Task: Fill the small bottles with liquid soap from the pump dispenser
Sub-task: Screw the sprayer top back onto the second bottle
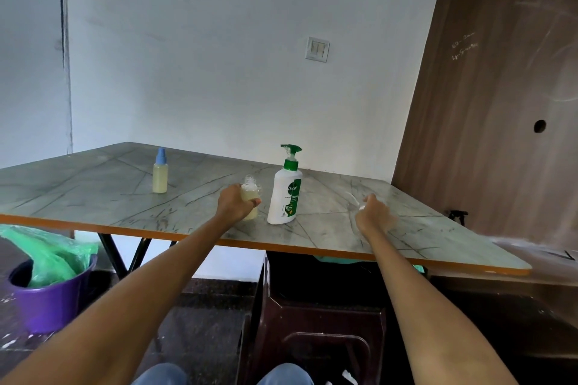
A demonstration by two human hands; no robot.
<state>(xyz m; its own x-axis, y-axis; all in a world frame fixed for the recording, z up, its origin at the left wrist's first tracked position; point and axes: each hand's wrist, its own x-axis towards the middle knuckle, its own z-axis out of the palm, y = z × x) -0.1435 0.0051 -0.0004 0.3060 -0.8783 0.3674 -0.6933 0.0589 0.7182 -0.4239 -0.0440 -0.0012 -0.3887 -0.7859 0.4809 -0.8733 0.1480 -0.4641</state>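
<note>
Against a pale wall with a switch plate (317, 49), the grey marbled bench (93, 194) carries a capped bottle (160, 172) and pump dispenser (286, 187), beside which left hand (233, 201) fingers clamp an open small bottle (250, 197); right hand (373, 211) blurred, fingers' state unclear.

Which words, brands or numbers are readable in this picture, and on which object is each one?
"Dettol": vertical on the pump dispenser label.
"99.9%": lower on the same label, barely legible; the other small print is unreadable.
Chalk writing on the brown board: too faint to read.
Capped small bottle: no text visible.
</note>
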